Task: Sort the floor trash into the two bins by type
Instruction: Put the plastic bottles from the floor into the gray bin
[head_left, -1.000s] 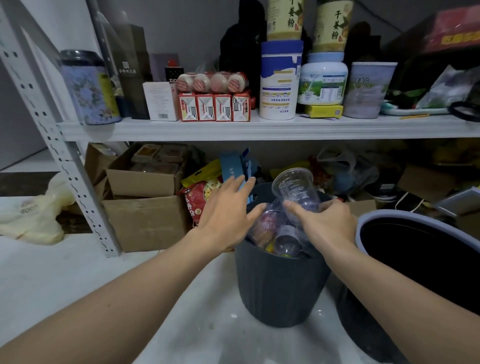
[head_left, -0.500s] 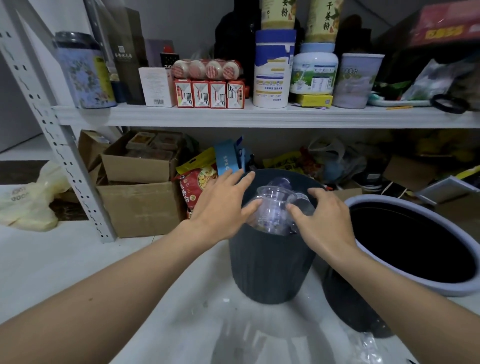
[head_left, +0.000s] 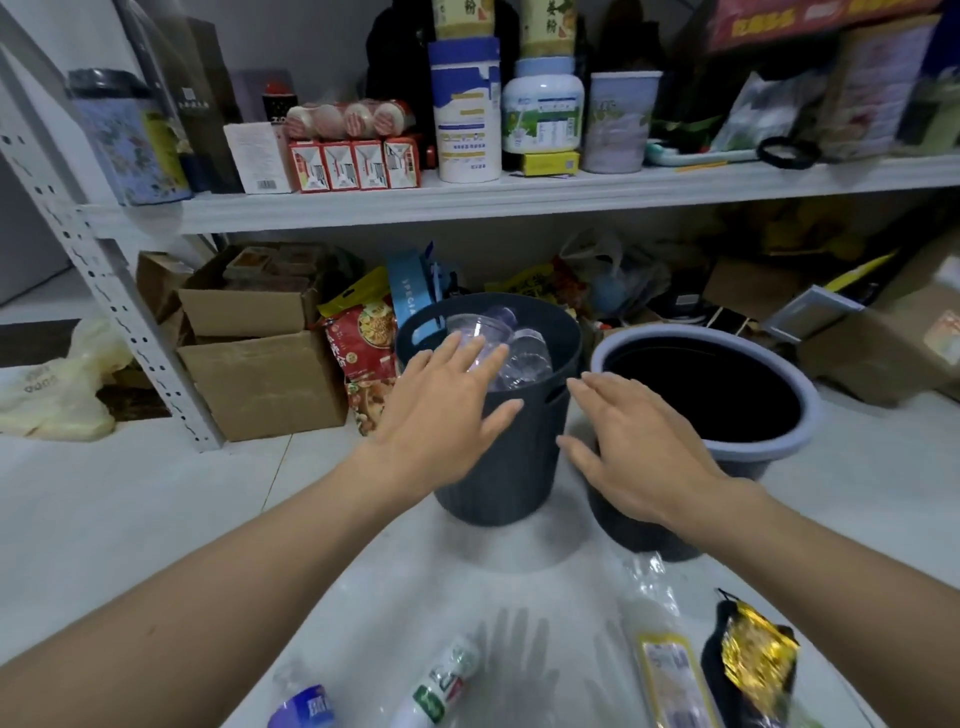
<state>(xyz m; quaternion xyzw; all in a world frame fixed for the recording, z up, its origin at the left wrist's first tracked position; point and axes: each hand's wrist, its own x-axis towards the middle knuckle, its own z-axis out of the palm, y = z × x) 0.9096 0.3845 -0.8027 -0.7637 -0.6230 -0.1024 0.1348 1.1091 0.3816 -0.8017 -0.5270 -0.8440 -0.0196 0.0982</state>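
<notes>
A dark grey ribbed bin (head_left: 509, 467) stands on the white floor, and clear plastic cups (head_left: 511, 348) lie inside it. To its right is a wider black bin with a pale lilac rim (head_left: 779, 441), dark inside. My left hand (head_left: 447, 410) hovers flat with spread fingers over the grey bin's near rim, holding nothing. My right hand (head_left: 628, 452) hangs open between the two bins, also holding nothing. On the floor near me lie a blue-labelled bottle (head_left: 306, 706), a green-labelled bottle (head_left: 441, 686), a clear yellow-labelled wrapper (head_left: 670, 670) and a black and gold wrapper (head_left: 753, 660).
A white metal shelf (head_left: 519, 200) crowded with tins, jars and boxes runs above the bins. Under it sit cardboard boxes (head_left: 260, 374), a red snack bag (head_left: 363, 353) and mixed clutter. A pale plastic bag (head_left: 57, 395) lies at the far left.
The clear cup held over the grey bin has gone into it. Both hands have let go, opened and drawn back towards me. The view has pulled back, showing floor trash.
</notes>
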